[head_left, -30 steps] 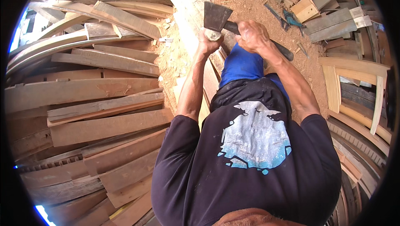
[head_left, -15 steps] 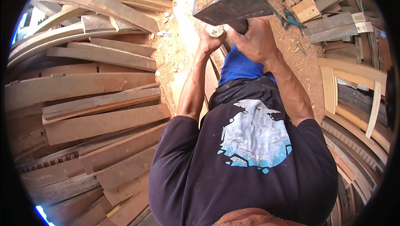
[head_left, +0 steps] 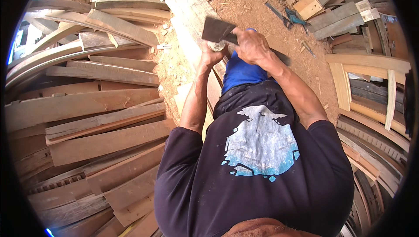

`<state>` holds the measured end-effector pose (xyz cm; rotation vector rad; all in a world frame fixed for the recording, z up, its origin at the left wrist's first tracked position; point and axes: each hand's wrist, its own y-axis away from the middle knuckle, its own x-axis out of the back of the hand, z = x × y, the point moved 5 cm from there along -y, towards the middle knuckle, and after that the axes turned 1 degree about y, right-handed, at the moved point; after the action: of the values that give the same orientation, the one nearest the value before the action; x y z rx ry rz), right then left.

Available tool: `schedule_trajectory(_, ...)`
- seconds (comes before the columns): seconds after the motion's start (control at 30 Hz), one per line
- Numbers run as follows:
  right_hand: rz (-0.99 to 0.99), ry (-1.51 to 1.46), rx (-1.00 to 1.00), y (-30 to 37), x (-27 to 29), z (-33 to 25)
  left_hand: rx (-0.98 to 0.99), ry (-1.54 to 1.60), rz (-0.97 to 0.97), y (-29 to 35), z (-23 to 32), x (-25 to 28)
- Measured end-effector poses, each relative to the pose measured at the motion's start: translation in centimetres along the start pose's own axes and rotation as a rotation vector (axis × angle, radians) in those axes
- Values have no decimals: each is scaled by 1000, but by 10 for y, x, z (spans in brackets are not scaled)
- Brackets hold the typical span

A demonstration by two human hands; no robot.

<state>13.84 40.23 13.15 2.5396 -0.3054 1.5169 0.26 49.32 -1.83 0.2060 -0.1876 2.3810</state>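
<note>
My right hand (head_left: 253, 47) is closed round the dark handle of a hatchet-like chopping tool with a broad, dark blade (head_left: 216, 29); the handle's end sticks out past the wrist. Just left of it, my left hand (head_left: 212, 58) is wrapped round a pale wooden piece (head_left: 216, 45), of which only the rough, rounded end shows. The blade is held directly over that end; whether they touch I cannot tell. Beyond both hands a thick, pale wooden block (head_left: 187, 7) stretches away over the sawdust. My blue-clad leg (head_left: 244, 71) is under the right forearm.
Stacked boards (head_left: 109, 123) fill the left side. Wood shavings cover the ground (head_left: 244, 5). At the far right lie a teal-handled tool (head_left: 297, 17), offcuts (head_left: 307, 6) and planks (head_left: 340, 25). A pale wooden frame (head_left: 371, 62) stands at right.
The broad blade has come down and left and turned, now showing smaller above the wooden piece. My right hand has shifted left and its wrist has rotated. The left hand keeps its grip.
</note>
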Motion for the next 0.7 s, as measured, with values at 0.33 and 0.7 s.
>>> schedule_trajectory(0.33, 83, -800, -43, 28, 63, -21, 105, 320, 400, -23, 59, 92)
schedule_trajectory(0.7, 159, -1182, -114, 51, 40, 17, 824, 188, 82, 165, -92, 44)
